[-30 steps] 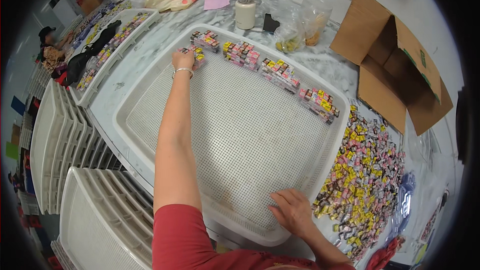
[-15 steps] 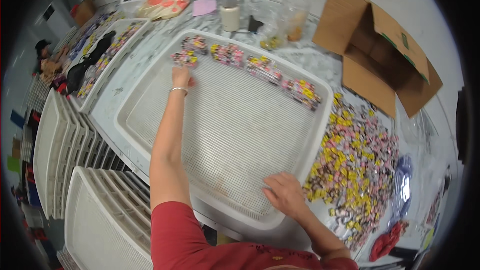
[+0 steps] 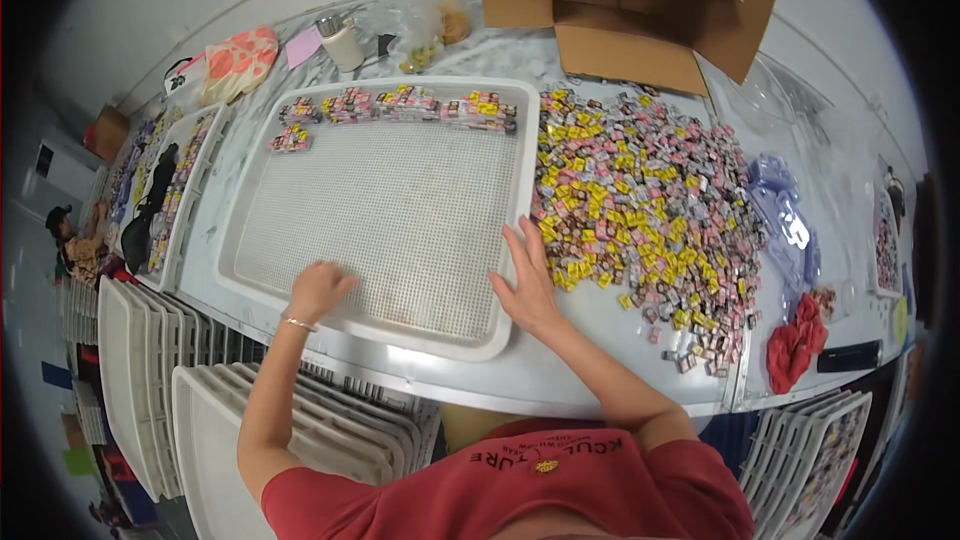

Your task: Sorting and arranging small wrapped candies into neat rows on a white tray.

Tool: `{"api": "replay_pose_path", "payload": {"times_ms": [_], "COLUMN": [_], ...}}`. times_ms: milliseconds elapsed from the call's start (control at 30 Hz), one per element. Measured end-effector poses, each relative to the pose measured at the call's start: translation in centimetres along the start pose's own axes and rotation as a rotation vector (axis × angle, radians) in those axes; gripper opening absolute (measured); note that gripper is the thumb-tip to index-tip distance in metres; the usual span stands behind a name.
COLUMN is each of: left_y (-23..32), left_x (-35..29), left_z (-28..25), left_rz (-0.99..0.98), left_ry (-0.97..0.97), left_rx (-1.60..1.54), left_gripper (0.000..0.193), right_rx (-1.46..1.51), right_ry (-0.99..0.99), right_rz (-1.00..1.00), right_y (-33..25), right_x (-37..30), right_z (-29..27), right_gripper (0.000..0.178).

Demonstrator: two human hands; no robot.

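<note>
In the middle of the frame we see a large white rectangular plastic tray with a perforated floor [image 3: 390, 210], set on a pale, marble-patterned surface [image 3: 202, 240]. Inside it, small pink, yellow and dark wrapped pieces [image 3: 405, 103] stand in tight blocks: four along the far wall, and one smaller block just in front of the leftmost.

Our left hand [image 3: 320, 290], a bracelet at its wrist, is at the near rim, lower left of centre; its fingers look loosely curled, and we cannot tell whether it holds anything. Our right hand [image 3: 527, 275] is open, fingers spread, at the tray's right rim.

Just right of the tray, similar pieces lie in a broad loose heap [image 3: 640, 200]. Behind the heap, at upper right, a brown cardboard box [image 3: 630, 55] lies with its flaps open toward us. At top centre, a clear plastic jar [image 3: 440, 0] has something tan in its lower part. At left, a long white plastic tray [image 3: 196, 185] carries more small pieces in rows, with a black item [image 3: 150, 205] lying across them.
</note>
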State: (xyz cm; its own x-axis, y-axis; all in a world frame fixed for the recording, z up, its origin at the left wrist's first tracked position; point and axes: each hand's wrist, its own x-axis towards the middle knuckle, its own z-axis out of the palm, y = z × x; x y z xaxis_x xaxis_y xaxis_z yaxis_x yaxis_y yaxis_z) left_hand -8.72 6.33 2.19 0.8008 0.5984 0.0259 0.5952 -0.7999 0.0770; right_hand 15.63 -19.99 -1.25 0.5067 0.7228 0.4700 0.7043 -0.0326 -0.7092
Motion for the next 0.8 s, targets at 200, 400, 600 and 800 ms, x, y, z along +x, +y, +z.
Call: {"api": "replay_pose_path", "payload": {"times_ms": [200, 400, 600, 800], "left_y": [-2.6, -5.9, -5.7, -6.4], "left_x": [-4.6, -7.5, -10.0, -11.7], "left_z": [-0.4, -1.0, -1.3, -2.2], "left_rz": [0.033, -0.051, -0.109, -0.16], "left_ry": [-0.041, -0.1, -0.143, -0.17], "left_rx": [-0.215, -0.161, -0.169, -0.099], "left_gripper": [0.038, 0.045, 0.054, 0.049], "right_rx": [0.168, 0.213, 0.213, 0.422], "right_ry": [0.064, 0.117, 0.039, 0.124], "right_rz": [0.121, 0.039, 0.004, 0.026], "right_y": [-0.2, -2.8, -4.1, -2.1], "right_x": [-0.7, -1.6, -4.1, -3.3], "right_z": [1.6, 3.6, 4.6, 3.3], "right_gripper": [0.071, 0.071, 0.065, 0.045]}}
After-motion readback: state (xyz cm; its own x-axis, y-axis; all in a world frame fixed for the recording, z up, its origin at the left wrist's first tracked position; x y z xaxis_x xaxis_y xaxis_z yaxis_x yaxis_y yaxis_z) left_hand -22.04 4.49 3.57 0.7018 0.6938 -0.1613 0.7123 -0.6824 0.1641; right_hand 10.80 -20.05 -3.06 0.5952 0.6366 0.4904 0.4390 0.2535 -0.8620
